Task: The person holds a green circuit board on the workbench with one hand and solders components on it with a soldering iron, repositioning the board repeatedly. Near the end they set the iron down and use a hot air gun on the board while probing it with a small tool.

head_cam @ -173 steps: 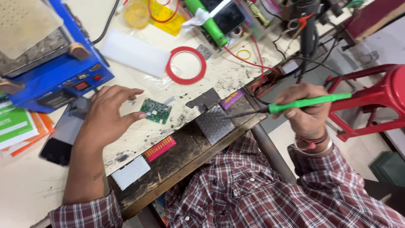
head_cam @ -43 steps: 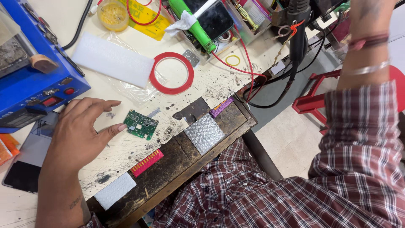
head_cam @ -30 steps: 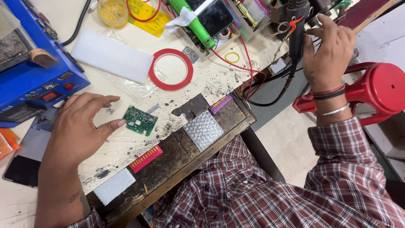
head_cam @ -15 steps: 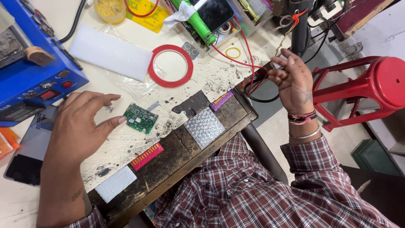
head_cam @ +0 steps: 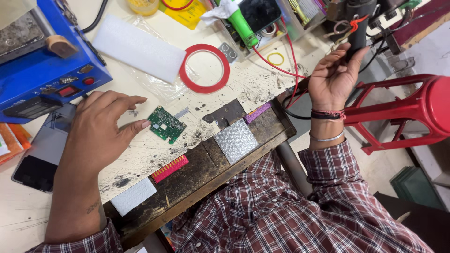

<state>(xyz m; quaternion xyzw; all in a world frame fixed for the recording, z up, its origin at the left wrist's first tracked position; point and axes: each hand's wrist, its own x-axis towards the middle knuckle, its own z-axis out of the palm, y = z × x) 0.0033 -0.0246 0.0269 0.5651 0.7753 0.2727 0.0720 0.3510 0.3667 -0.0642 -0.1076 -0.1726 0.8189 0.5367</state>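
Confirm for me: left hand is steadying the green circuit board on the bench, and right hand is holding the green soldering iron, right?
Not quite. In the head view the right hand is empty, open and raised off the bench's right edge. The left hand does touch the green circuit board with a fingertip.

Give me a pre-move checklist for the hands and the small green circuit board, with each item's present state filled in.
1. Green circuit board lies flat on the bench: ok.
2. Left hand steadies the board, thumb tip at its edge: ok.
3. Right hand holds a tool: not ok; it is open and empty, raised off the bench edge.
4. Red wire clear of the board: ok; it runs well to the right.
5. Red tape ring clear of the board: ok; apart, above it.
6. Board's solder points clean: cannot tell, too small.
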